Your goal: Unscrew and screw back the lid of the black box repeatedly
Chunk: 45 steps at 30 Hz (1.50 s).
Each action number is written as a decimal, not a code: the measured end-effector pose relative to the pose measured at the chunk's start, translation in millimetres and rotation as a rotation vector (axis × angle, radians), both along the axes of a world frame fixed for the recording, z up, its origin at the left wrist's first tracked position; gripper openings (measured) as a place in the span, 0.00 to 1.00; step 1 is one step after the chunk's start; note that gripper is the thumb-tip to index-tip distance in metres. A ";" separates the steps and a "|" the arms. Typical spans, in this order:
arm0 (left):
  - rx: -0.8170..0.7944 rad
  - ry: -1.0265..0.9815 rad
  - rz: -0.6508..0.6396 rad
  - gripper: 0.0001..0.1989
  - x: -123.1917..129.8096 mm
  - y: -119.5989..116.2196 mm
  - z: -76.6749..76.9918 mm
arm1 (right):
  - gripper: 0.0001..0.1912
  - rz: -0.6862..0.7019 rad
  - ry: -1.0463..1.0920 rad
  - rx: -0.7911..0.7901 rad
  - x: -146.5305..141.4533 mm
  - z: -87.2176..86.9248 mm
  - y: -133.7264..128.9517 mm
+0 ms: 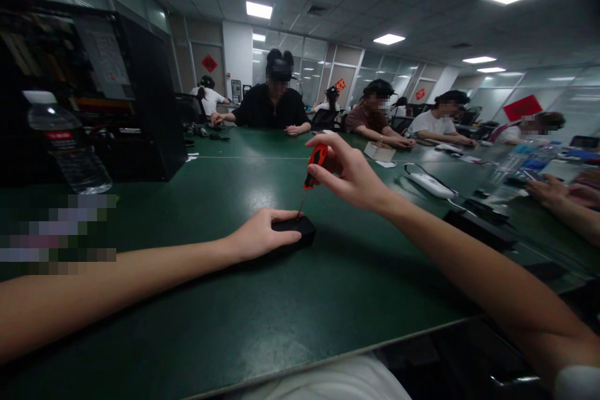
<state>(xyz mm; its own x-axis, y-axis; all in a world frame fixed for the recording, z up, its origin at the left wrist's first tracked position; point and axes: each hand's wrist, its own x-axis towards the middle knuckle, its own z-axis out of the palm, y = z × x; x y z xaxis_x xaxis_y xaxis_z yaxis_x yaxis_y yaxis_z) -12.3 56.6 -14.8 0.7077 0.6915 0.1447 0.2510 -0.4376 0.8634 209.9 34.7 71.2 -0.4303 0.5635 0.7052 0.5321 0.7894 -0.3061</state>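
A small black box [307, 231] lies on the green table [262, 319], near the middle of the view. My left hand [267, 232] grips its left part, with the thumb along the near side and fingers at the far side. Above it, my right hand [349, 169] holds a red and black screwdriver [317, 164] by the handle. The shaft points down, slightly tilted, and its tip meets the top of the box. Any screw under the tip is too small to make out.
An open black computer case [145, 94] and a water bottle [70, 144] stand at left. A white power strip [431, 185], a black box-like object [480, 228] and cables lie at right. Several people sit around the table; another person's hands [557, 197] are at far right.
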 end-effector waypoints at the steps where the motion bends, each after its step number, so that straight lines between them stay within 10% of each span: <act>1: 0.002 -0.003 -0.001 0.29 0.0 -0.1 -0.3 | 0.17 -0.009 -0.002 -0.017 -0.1 -1.9 0.1; 24: 0.017 0.035 -0.168 0.28 -1.9 -4.2 7.1 | 0.36 0.154 0.406 -0.239 -20.7 -44.9 1.5; 36: 0.135 0.236 -0.347 0.25 -4.7 1.7 46.2 | 0.31 0.156 0.394 -0.231 -20.4 -34.6 -9.5; 45: 0.136 0.138 -0.134 0.26 -13.3 -4.3 18.3 | 0.31 0.070 0.305 -0.193 -13.6 -29.8 -9.3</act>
